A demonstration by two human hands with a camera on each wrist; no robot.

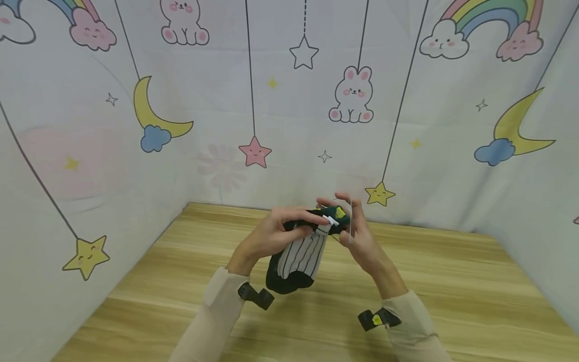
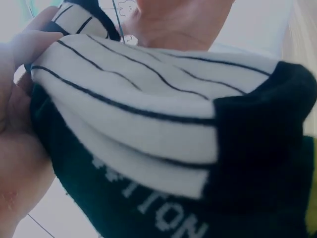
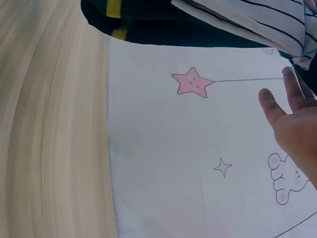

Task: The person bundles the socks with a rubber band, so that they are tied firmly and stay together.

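Note:
My left hand [image 1: 276, 234] grips a striped sock [image 1: 302, 251] near its upper end, fingers on top and thumb underneath. The sock is white with thin black lines and has dark ends; pale letters [image 2: 173, 218] run along its dark green side in the left wrist view. A small white piece [image 1: 331, 220] lies by the left fingertips, next to a green and yellow part of the bundle. Beyond that end, my right hand [image 1: 360, 239] has its thumb and fingers spread apart. A thin pale strand [image 1: 351, 216] runs between them. The right fingers [image 3: 292, 99] look straight in the right wrist view.
The hands are above a wood-grain table [image 1: 181, 296]. A white cloth backdrop [image 1: 289, 110] printed with stars, moons and rabbits rises behind and at both sides. Black wrist cameras [image 1: 256, 295] sit on both sleeves.

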